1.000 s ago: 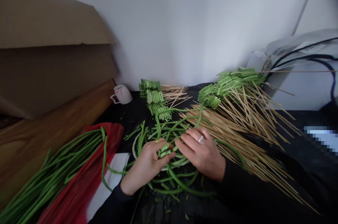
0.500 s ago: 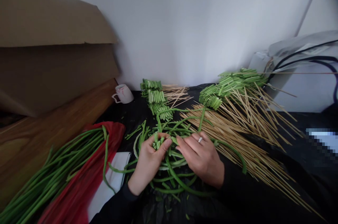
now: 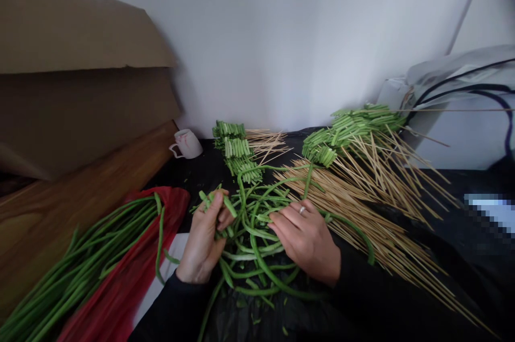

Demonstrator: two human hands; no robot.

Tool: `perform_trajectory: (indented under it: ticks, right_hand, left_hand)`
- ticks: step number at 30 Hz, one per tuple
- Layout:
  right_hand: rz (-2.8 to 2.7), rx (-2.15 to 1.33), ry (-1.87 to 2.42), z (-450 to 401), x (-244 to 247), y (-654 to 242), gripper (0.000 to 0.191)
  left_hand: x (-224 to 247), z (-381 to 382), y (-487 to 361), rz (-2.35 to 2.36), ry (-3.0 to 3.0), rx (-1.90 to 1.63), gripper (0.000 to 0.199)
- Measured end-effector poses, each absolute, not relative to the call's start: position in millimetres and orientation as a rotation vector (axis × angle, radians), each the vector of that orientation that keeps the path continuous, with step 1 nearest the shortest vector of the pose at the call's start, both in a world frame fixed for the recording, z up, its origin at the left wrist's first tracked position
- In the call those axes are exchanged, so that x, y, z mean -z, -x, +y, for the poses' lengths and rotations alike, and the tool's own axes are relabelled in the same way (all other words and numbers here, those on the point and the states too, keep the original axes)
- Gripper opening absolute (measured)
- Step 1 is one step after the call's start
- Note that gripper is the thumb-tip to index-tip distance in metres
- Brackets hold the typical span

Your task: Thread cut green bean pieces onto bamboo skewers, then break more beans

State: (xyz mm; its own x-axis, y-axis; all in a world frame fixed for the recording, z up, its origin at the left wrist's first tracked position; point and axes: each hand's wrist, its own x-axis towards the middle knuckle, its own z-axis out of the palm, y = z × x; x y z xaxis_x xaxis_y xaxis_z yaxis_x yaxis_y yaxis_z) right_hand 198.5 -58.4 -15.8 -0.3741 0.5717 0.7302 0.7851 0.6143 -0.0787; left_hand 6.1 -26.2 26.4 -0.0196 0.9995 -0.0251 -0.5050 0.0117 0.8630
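Note:
My left hand (image 3: 203,242) is closed around several short cut pieces of green bean (image 3: 229,206), which poke out past the thumb and fingers. A tangle of long green beans (image 3: 263,262) lies on the black sheet between my hands. Over the right side of that tangle, my right hand (image 3: 309,242), with a ring on one finger, has its fingertips pinched together at a bean piece (image 3: 263,218). The fingers partly hide what they grip.
Bean pieces threaded on skewers are stacked at the back centre (image 3: 237,147) and back right (image 3: 358,127). Loose bamboo skewers (image 3: 362,224) spread to the right. On the left are a red bag (image 3: 132,256) of long beans, a white mug (image 3: 188,144) and a cardboard box (image 3: 88,100).
My left hand has moved left, away from my right hand, carrying the bean pieces and turning so they show above the thumb. My right hand has stayed almost in place.

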Motion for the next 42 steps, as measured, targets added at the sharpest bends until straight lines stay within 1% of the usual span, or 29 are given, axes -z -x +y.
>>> perform_trajectory:
  ticks: [3, 7, 10, 15, 18, 21, 25, 29, 33, 38, 40, 42]
  right_hand:
    - [-2.082, 0.362, 1.066, -57.6, 15.9, -198.5, 0.013]
    - [-2.092, 0.363, 1.072, -57.5, 16.1, -198.5, 0.014]
    - [-2.098, 0.374, 1.066, -57.4, 16.2, -198.9, 0.013]
    - [-2.087, 0.393, 1.062, -57.1, 15.4, -199.3, 0.013]
    - [-2.086, 0.401, 1.064, -57.3, 13.7, -199.4, 0.013]
    - [-2.073, 0.406, 1.052, -58.3, 12.2, -199.3, 0.014]
    - [-2.139, 0.391, 1.024, -60.5, 17.0, -198.0, 0.019]
    - [-2.225, 0.387, 0.962, -62.3, 26.3, -194.2, 0.019]
    - [-2.22, 0.493, 0.91, -63.8, 25.4, -190.6, 0.016]
    - [-2.107, 0.618, 0.815, -65.8, 18.4, -188.2, 0.014]
    - [-2.065, 0.602, 0.805, -66.9, 17.1, -187.7, 0.013]
    - [-2.022, 0.56, 0.79, -68.3, 14.4, -188.5, 0.018]
  left_hand:
    - [-31.3, -18.8, 4.9, 0.685, -0.531, -1.47, 0.01]
    - [-31.0, -15.8, 10.7, 0.646, -0.506, -1.326, 0.004]
    - [-26.4, -21.3, 4.1, 0.744, -0.726, -1.201, 0.009]
    - [-19.3, -30.3, -6.7, 1.149, -1.351, -1.072, 0.028]
    - [-17.4, -30.5, -6.9, 1.247, -1.493, -0.995, 0.025]
    - [-17.2, -30.5, -6.4, 1.258, -1.518, -0.969, 0.025]
    - [-18.5, -33.4, -8.7, 1.216, -1.538, -0.913, 0.022]
    - [-17.9, -35.6, -10.8, 1.137, -1.452, -0.867, 0.02]
    - [-15.9, -36.4, -11.1, 1.042, -1.33, -0.83, 0.024]
    - [-12.9, -39.3, -12.8, 0.919, -1.175, -0.754, 0.025]
    - [-11.8, -39.3, -14.4, 0.963, -1.205, -0.731, 0.024]
    - [-11.3, -37.5, -15.8, 1.069, -1.341, -0.782, 0.022]
